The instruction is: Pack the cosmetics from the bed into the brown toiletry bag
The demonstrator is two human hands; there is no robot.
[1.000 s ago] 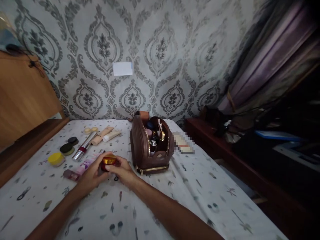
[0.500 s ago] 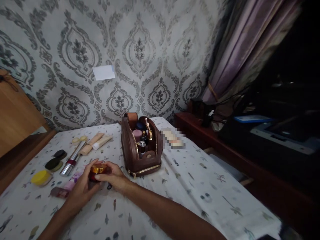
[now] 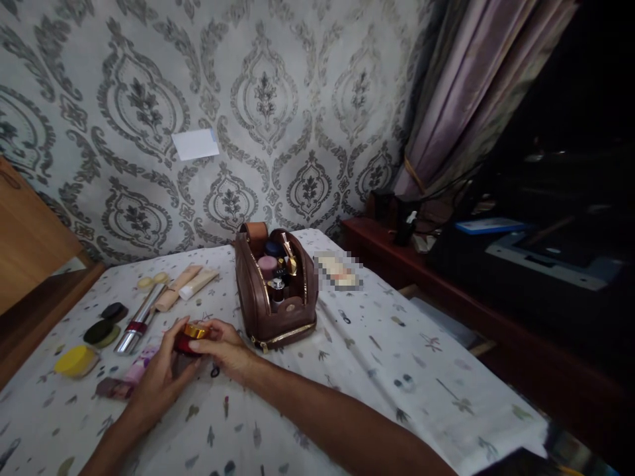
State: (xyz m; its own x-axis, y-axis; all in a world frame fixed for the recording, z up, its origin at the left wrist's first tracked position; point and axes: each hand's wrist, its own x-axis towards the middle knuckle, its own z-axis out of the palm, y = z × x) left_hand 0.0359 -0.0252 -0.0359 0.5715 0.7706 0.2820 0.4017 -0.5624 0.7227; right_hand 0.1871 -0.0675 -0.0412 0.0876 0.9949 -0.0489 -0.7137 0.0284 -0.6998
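Both hands close around a small red jar with a gold lid (image 3: 192,336) just above the patterned tablecloth (image 3: 377,357). My left hand (image 3: 159,380) cups the jar from below and the left. My right hand (image 3: 223,347) pinches its lid from the right. Right beside them stands an open brown cosmetic bag (image 3: 272,291) filled with small bottles and jars.
To the left lie a silver tube with a red band (image 3: 136,320), two beige tubes (image 3: 186,285), dark round compacts (image 3: 104,324), a yellow lid (image 3: 75,361) and pink packets (image 3: 139,363). A wooden headboard is at far left, a dark wooden bench and curtain at right.
The view has swung to the right, so the bag and items sit further left in frame. Both hands keep hold of the jar in the same spot.
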